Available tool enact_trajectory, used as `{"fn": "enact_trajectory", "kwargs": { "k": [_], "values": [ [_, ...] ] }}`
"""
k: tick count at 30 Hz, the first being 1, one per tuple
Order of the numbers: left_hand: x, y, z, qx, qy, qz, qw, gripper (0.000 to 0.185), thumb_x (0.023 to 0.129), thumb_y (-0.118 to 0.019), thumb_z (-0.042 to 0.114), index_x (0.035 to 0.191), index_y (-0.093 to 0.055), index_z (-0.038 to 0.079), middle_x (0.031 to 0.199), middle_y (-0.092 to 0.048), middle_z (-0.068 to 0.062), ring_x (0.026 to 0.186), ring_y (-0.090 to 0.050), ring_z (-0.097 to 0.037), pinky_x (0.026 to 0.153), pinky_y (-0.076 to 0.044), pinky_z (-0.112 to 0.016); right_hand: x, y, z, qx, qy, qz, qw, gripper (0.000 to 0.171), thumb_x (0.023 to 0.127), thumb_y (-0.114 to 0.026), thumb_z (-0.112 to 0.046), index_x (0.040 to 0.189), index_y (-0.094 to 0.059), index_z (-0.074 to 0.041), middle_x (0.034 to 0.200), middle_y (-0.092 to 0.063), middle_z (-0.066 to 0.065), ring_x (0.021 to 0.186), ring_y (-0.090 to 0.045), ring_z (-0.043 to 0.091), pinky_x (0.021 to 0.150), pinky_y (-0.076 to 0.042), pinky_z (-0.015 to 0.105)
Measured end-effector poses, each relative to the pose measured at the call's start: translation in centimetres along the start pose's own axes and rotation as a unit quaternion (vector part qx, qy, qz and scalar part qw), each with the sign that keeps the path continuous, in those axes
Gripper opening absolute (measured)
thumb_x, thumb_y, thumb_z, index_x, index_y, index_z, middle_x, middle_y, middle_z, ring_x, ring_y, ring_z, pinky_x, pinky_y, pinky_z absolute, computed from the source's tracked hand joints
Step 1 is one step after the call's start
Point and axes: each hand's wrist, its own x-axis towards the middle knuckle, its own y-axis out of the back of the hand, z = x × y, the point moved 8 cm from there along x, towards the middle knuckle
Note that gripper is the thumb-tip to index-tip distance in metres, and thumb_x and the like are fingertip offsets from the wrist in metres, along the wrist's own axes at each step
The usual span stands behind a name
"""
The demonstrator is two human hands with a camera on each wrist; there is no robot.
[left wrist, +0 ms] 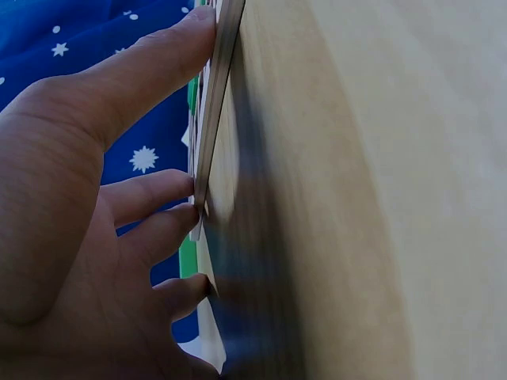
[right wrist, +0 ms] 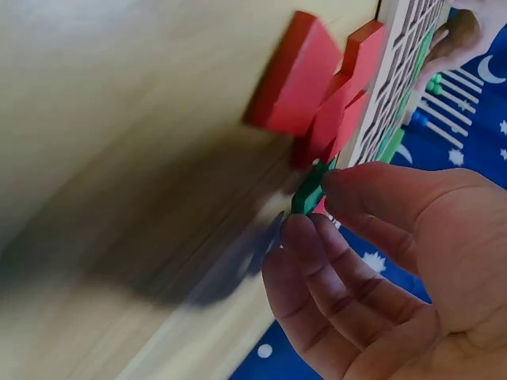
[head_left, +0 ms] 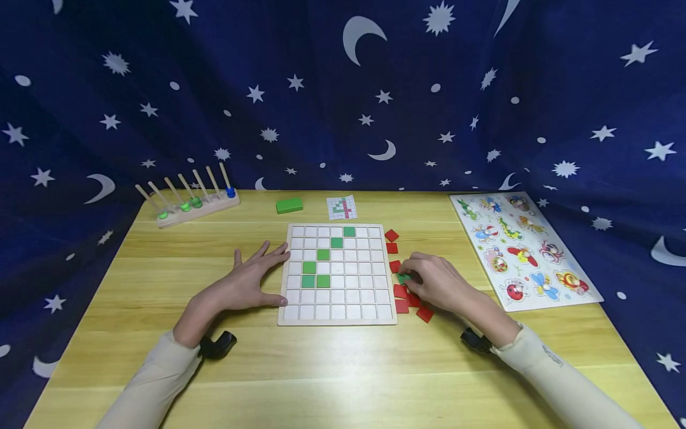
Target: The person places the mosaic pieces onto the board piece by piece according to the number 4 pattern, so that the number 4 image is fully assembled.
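A wooden grid board [head_left: 352,298] lies mid-table, with several green square tiles [head_left: 323,255] set in its cells in a slanting line and a short row. My left hand [head_left: 249,283] rests at the board's left edge, fingers spread, thumb and fingertips touching the rim. Just right of the board, my right hand [head_left: 436,280] pinches a green square tile [right wrist: 310,190] between thumb and fingers. Loose red square tiles [head_left: 400,291] lie around that hand, along the board's right side; some overlap.
Behind the board lie a small pattern card [head_left: 342,208] and a green block [head_left: 289,205]. A peg stand [head_left: 200,211] with green and blue beads is at the back left. An insect puzzle board [head_left: 488,238] lies to the right. A starry curtain [head_left: 321,119] hangs behind the table.
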Motion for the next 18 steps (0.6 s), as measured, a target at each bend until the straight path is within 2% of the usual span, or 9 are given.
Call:
{"fn": "enact_trajectory", "kwargs": {
  "k": [12,18],
  "values": [
    [0.1,-0.1,0.0,-0.001,-0.004,0.002,1.0,0.098,0.076,-0.084,0.05,0.156,-0.038,0.016,0.165,-0.019,0.0,0.151,-0.002,-0.037,0.101,0.014,-0.078,-0.8,0.6,1.5,-0.041,-0.026,0.01,0.999,0.018,0.08,-0.081,-0.012,0.096,-0.076,-0.008,0.089,-0.064,0.002,0.068,-0.053,0.012,0.062,-0.049,0.036],
    [0.1,-0.1,0.1,0.0,-0.002,0.002,1.0,0.098,0.076,-0.084,0.05,0.156,-0.038,0.016,0.165,-0.019,0.0,0.151,-0.002,-0.036,0.101,0.014,-0.078,-0.2,1.0,1.2,-0.044,-0.021,0.019,0.999,0.02,0.078,-0.082,-0.013,0.095,-0.074,-0.007,0.084,-0.062,0.001,0.063,-0.05,0.012,0.056,-0.045,0.031]
  ]
}}
